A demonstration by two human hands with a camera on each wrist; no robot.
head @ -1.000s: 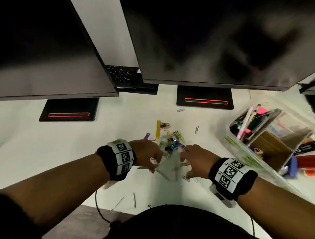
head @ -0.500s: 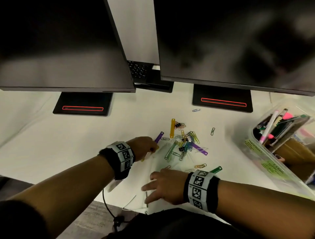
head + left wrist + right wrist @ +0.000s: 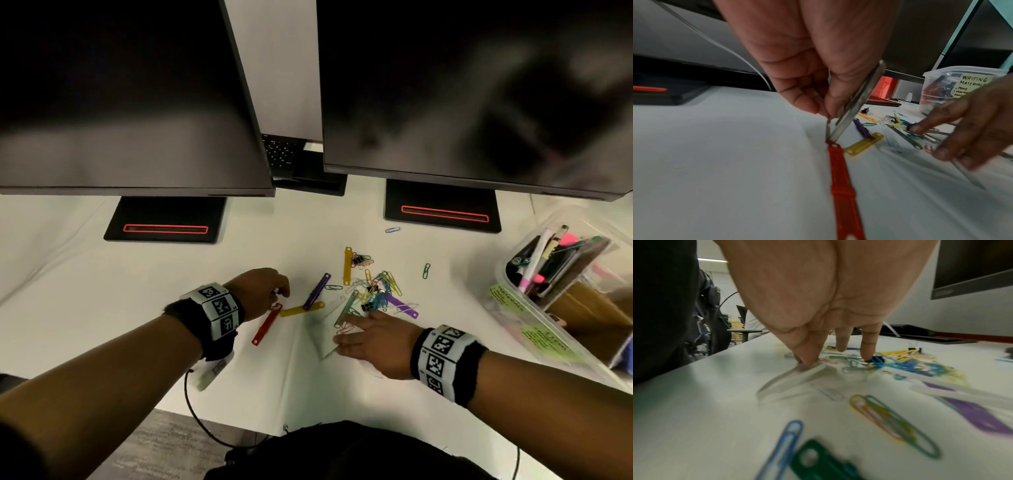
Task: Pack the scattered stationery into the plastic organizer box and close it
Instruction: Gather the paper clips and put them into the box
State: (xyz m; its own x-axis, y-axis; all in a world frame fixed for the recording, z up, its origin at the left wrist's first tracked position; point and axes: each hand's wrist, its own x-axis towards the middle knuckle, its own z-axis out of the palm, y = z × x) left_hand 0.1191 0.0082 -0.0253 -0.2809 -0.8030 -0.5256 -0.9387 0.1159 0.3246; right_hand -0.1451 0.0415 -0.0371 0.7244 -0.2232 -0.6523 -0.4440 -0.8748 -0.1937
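Observation:
My left hand (image 3: 278, 294) hovers left of the clip pile, its curled fingers pinching thin metal fastener strips (image 3: 858, 100). The strips' lower ends touch the top of a red plastic fastener (image 3: 265, 325) that lies flat on the white table. My right hand (image 3: 346, 337) is spread over the pile's near edge, straight fingertips (image 3: 809, 360) pressing on clear strips and paper clips. The pile of coloured clips (image 3: 380, 289) lies between the hands. The clear plastic organizer box (image 3: 513, 301) stands open at the right and holds pens and markers.
Yellow (image 3: 298, 311) and purple (image 3: 317, 291) fasteners lie crossed beside the left hand. Loose paper clips (image 3: 426, 270) are scattered toward the back. Two monitors on black stands (image 3: 164, 219) overhang the back of the table. The table's front edge (image 3: 239, 416) is near my body.
My right hand has moved from the table's front edge up to the near side of the pile. The red fastener now shows below my left hand, which has stayed roughly in place.

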